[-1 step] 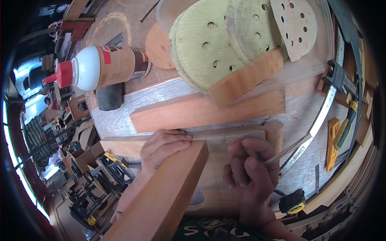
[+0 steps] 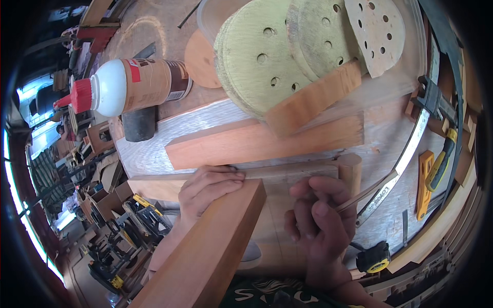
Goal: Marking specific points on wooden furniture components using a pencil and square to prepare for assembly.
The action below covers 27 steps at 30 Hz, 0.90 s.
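My left hand (image 2: 208,189) lies on a pale wooden board (image 2: 149,186), fingers together and curled over its far edge, pressing it down. A long reddish plank (image 2: 205,262) runs from the lower left up to that hand and covers my forearm. My right hand (image 2: 321,231) pinches a thin pencil-like stick (image 2: 367,195) that points up and to the right. A pale strip (image 2: 292,172) with a round wooden end (image 2: 351,168) lies just beyond both hands. Behind it sits a reddish wood block (image 2: 262,142).
A glue bottle (image 2: 128,84) lies at the back left beside a black cylinder (image 2: 138,124). Several sanding discs (image 2: 267,56) lean at the back centre. On the right are a steel ruler (image 2: 408,154), a clamp (image 2: 436,102), an orange tool (image 2: 424,185) and a tape measure (image 2: 375,257).
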Each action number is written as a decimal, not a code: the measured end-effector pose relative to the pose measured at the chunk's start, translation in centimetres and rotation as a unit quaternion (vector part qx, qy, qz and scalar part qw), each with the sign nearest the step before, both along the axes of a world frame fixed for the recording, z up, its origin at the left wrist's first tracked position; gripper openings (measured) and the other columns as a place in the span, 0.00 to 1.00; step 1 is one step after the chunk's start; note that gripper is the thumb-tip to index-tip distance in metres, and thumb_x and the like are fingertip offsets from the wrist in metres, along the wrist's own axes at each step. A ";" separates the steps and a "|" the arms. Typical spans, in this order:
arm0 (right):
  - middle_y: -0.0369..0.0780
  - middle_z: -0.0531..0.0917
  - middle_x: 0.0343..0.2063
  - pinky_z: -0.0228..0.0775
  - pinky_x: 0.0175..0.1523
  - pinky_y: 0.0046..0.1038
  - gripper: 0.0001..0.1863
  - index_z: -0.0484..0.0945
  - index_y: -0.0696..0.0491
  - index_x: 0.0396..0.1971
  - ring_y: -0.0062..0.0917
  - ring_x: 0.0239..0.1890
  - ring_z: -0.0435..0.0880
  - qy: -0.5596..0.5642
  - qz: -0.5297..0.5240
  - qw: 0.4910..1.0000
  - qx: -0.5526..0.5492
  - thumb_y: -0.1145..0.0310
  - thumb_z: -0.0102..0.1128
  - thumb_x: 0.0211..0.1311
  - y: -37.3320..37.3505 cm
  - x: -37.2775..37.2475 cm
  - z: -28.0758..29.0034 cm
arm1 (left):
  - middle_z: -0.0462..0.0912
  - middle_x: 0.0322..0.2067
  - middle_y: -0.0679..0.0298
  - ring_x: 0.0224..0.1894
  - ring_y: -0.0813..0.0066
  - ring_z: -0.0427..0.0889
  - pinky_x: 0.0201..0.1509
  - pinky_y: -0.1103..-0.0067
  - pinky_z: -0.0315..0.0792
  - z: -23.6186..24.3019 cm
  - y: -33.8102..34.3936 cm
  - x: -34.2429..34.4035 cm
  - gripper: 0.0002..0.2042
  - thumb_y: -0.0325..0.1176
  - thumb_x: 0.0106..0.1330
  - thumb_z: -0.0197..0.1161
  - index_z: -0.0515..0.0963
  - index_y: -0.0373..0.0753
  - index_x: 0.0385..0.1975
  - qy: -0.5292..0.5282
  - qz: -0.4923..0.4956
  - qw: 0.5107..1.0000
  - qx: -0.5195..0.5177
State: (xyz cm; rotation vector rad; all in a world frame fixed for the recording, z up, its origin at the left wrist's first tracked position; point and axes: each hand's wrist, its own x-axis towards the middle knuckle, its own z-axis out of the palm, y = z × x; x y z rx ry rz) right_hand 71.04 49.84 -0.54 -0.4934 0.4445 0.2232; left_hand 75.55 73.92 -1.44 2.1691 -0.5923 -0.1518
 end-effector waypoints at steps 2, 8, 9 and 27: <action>0.53 0.79 0.53 0.69 0.28 0.23 0.19 0.70 0.56 0.63 0.12 0.20 0.66 0.004 0.002 1.000 0.004 0.74 0.52 0.75 0.1 0.1 0.2 | 0.88 0.42 0.52 0.47 0.54 0.87 0.55 0.65 0.81 0.3 -0.1 0.0 0.14 0.32 0.58 0.72 0.84 0.32 0.42 -0.003 0.002 1.000 0.005; 0.50 0.81 0.51 0.67 0.25 0.22 0.20 0.71 0.56 0.62 0.11 0.18 0.63 0.021 -0.003 1.000 -0.015 0.71 0.54 0.73 0.5 0.2 0.5 | 0.88 0.42 0.51 0.47 0.54 0.87 0.54 0.65 0.82 0.5 0.1 0.2 0.14 0.31 0.58 0.71 0.84 0.31 0.42 -0.006 -0.007 1.000 0.018; 0.48 0.82 0.49 0.66 0.21 0.22 0.20 0.72 0.57 0.61 0.10 0.16 0.60 0.027 -0.009 0.999 -0.037 0.70 0.53 0.72 0.6 0.3 0.6 | 0.88 0.42 0.51 0.47 0.54 0.87 0.54 0.64 0.82 0.6 0.1 0.3 0.14 0.31 0.58 0.71 0.84 0.31 0.42 -0.008 -0.015 1.000 0.024; 0.48 0.80 0.50 0.65 0.22 0.20 0.21 0.70 0.57 0.63 0.10 0.17 0.61 0.025 -0.006 0.999 -0.035 0.69 0.52 0.73 0.4 0.4 0.5 | 0.87 0.43 0.48 0.48 0.51 0.86 0.56 0.62 0.81 0.6 0.4 0.3 0.16 0.32 0.59 0.71 0.82 0.29 0.44 0.009 -0.028 1.000 0.009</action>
